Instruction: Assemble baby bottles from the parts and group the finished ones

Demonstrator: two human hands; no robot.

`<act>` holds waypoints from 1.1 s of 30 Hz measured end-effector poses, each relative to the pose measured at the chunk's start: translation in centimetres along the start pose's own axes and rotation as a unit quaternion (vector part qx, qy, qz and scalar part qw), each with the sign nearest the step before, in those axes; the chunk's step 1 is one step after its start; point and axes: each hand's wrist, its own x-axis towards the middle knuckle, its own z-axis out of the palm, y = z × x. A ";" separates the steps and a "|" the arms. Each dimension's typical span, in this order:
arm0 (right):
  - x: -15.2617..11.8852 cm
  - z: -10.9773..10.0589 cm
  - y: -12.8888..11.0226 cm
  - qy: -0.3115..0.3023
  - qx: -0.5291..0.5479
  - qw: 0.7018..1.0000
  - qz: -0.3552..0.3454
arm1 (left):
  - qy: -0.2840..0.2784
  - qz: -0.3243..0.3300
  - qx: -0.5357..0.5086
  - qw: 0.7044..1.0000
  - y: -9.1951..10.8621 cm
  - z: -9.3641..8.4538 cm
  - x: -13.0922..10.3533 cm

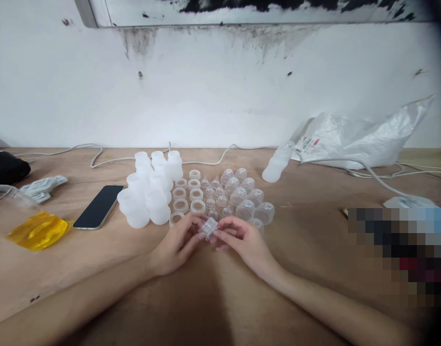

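Observation:
My left hand (179, 242) and my right hand (242, 238) meet at the middle of the wooden table (213, 298), both pinching one small clear plastic part (208, 227) between their fingertips. Just beyond them lie rows of parts: white bottles (148, 192) on the left, screw rings (187, 194) beside them, small nipples (213, 192) in the middle and clear domed caps (247, 197) on the right. The nearest ring and cap sit right by my fingers.
A black phone (98, 206) lies left of the bottles. A yellow-bottomed clear container (32, 228) and a grey bundle (43, 187) are at far left. One bottle (278, 163) lies on its side near a white plastic bag (357, 139). Cables run along the wall.

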 end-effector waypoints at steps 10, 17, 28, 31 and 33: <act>-0.1 0.0 0.3 0.063 -0.179 0.969 -0.157 | 0.003 -0.043 -0.118 0.992 -0.7 0.3 -0.1; -0.1 0.2 0.5 0.029 -0.187 0.972 -0.140 | 0.013 -0.050 -0.052 0.997 -0.6 0.2 -0.1; -0.5 0.2 0.2 0.006 -0.363 0.872 -0.327 | 0.040 -0.027 0.032 0.998 -0.6 0.6 -0.6; -0.5 -0.1 0.2 -0.007 -0.396 0.853 -0.341 | 0.048 -0.015 0.058 0.997 -0.6 0.6 -0.7; -0.5 -0.3 0.2 -0.027 -0.404 0.850 -0.337 | 0.050 -0.018 0.045 0.998 -0.7 0.6 -0.7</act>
